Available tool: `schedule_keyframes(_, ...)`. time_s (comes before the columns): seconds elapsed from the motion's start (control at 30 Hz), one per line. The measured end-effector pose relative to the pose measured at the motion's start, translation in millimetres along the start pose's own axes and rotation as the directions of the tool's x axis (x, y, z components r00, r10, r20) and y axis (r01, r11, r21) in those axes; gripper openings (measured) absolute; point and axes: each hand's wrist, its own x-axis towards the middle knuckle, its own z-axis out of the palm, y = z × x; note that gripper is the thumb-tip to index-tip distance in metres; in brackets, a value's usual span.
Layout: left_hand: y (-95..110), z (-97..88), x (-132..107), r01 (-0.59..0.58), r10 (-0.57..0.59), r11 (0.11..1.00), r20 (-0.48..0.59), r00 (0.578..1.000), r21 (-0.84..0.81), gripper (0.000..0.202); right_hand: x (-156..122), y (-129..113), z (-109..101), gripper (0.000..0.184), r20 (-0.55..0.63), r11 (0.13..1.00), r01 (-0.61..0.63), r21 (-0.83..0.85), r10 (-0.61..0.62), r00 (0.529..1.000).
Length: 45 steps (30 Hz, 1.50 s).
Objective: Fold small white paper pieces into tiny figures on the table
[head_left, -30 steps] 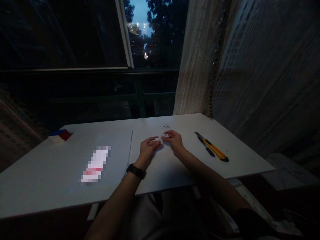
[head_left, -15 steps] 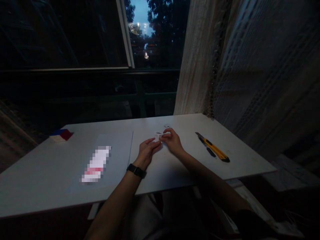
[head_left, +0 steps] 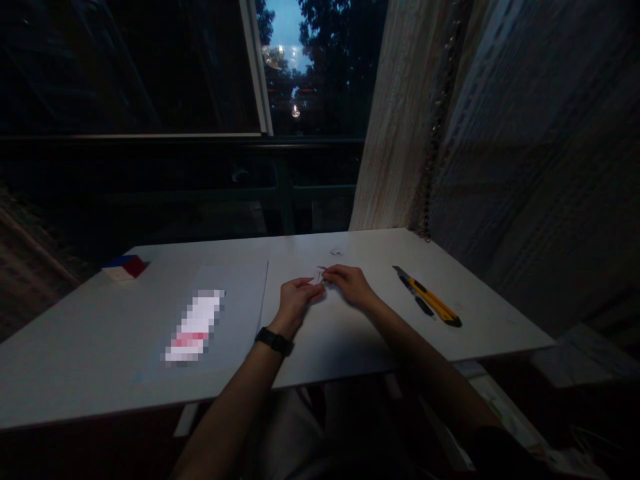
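Observation:
Over the middle of the white table, both hands meet at a small white folded piece of paper. My left hand, a dark band on its wrist, pinches the paper from the left with thumb and fingers. From the right, my right hand grips it with fingertips close together. Most of the paper is hidden by the fingers, so its full shape cannot be made out. Just beyond the hands lies a small thin scrap with dark outlines.
A yellow utility knife with its blade out lies on the right, beside a slim black cutter. Left of the hands are large pale sheets bearing a pixelated bright patch. A blue, red and white cube sits far left.
The white paper has been turned and shows less of its face between the fingers. My right hand's raised fingers have come down and curled in closer to it.

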Motion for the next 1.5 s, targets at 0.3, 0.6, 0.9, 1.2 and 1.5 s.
schedule_keyframes(0.3, 0.5, 0.7, -0.7, -0.017, 0.016, 0.996, 0.012, 1.0, 0.088, 0.037, 2.4, 4.0, -9.9, 0.017, 0.109, 0.997, 0.026, -0.074, -0.018, 0.994)
schedule_keyframes(0.6, -0.8, 0.5, -1.4, -0.008, 0.005, 0.994, 0.024, 1.0, 0.11, 0.042, 2.1, 5.3, -6.3, 0.016, 0.061, 0.993, 0.046, -0.106, -0.04, 0.997)
schedule_keyframes(0.9, 0.1, 2.6, -0.7, 0.005, -0.005, 0.993, 0.002, 1.0, 0.122, 0.038, -1.6, 3.0, 8.7, 0.017, -0.047, 0.995, -0.076, -0.062, 0.073, 0.996)
schedule_keyframes(1.2, -6.3, -3.5, 5.8, -0.005, 0.006, 0.986, -0.003, 1.0, 0.165, 0.042, -1.6, 11.2, 16.9, 0.015, -0.073, 0.983, -0.179, 0.041, 0.182, 0.981)
schedule_keyframes(1.5, -14.7, -9.9, 11.7, -0.055, 0.061, 0.942, -0.007, 0.998, 0.33, 0.041, -4.2, 0.7, 10.8, 0.014, -0.007, 0.981, -0.155, -0.118, 0.155, 0.988)
